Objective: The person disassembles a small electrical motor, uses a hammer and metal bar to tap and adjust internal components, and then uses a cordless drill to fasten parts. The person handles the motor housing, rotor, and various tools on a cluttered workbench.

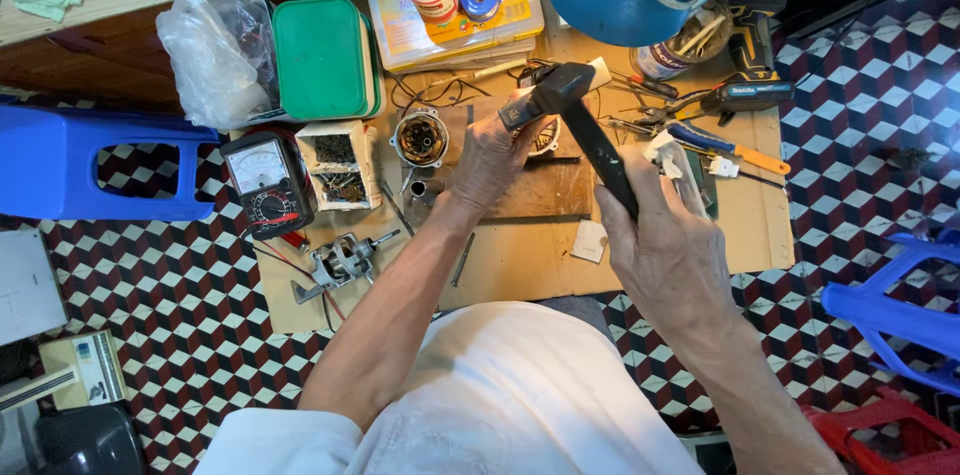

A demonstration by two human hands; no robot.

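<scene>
Black steel: the hammer (578, 125) is raised over the bench, its head above the left hand and its handle slanting down toward the person.
Head view, right hand (665, 245): closed around the lower end of the hammer's handle, gripping it firmly.
Head view, left hand (495, 157): lies on a round metal part (545, 138) on the wooden board (540, 190); the hand covers most of it, so I cannot tell whether the fingers clasp it or only press on it.
Hammer to part: the head hangs just above the part, apart from it.
Done so far: a motor stator (419, 138) and a rotor (342, 260) already lie apart on the cardboard (520, 260), so the unit looks dismantled.
Left: no blow has landed; the part is not yet struck.
Nearby: a multimeter (267, 182) and a green box (322, 57) sit to the left.
</scene>
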